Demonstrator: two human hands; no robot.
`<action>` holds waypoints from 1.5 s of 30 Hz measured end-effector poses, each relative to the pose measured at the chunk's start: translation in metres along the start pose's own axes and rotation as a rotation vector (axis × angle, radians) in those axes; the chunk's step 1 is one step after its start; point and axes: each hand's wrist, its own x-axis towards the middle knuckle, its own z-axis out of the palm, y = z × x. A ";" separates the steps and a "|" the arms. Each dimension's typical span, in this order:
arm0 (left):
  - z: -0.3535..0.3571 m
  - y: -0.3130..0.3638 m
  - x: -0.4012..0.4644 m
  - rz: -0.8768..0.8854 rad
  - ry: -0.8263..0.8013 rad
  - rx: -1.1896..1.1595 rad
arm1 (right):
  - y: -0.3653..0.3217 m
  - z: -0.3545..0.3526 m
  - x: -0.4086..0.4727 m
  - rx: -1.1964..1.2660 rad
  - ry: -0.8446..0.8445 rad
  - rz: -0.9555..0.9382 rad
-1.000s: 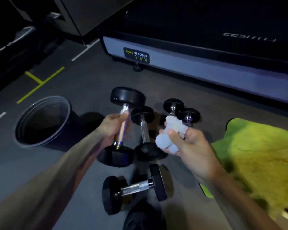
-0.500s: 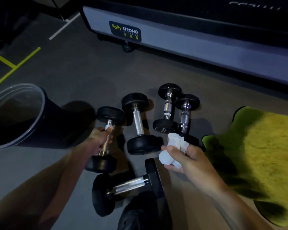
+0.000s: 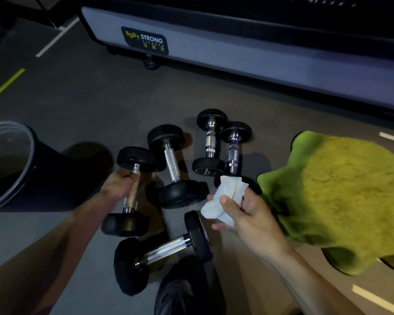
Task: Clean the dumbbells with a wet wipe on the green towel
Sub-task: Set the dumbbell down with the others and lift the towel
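In left hand [image 3: 120,185]: dumbbell [image 3: 130,192] lengthwise.

Five black round-headed dumbbells with chrome handles [image 3: 172,165]: clustered on floor at centre, one gripped. Crumpled white wet wipe [image 3: 223,196]: held at 5 o'clock of cluster. Fluffy green towel [image 3: 341,196]: rumpled, at 3 o'clock.

Gym floor, black dumbbells [image 3: 172,165], treadmill base [image 3: 237,53] labelled Body Strong Fitness, painted floor lines [image 3: 55,39]

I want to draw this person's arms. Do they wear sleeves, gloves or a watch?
No. The left hand and right hand are bare, without gloves, and no rings show. Both forearms are bare up to the picture's edge: no sleeves, watch or bands are visible.
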 end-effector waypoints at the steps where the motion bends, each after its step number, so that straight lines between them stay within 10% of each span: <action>1: 0.001 0.002 -0.009 0.032 0.030 0.024 | 0.000 -0.001 -0.006 0.005 0.011 -0.018; 7: 0.017 0.028 -0.090 0.399 0.207 -0.022 | 0.005 -0.012 -0.052 0.024 0.171 -0.117; 15: 0.023 0.100 -0.241 0.687 -0.480 -0.273 | -0.058 -0.004 -0.135 0.183 0.187 -0.193; 23: -0.061 0.118 -0.358 0.685 -0.592 -0.435 | -0.162 0.038 -0.229 -0.091 -0.047 -0.260; 36: -0.224 0.021 -0.393 0.584 -0.156 -0.973 | -0.213 0.210 -0.237 -0.301 -0.355 -0.268; 45: -0.247 -0.061 -0.296 0.247 0.164 -0.930 | -0.161 0.274 -0.168 -0.318 -0.478 -0.106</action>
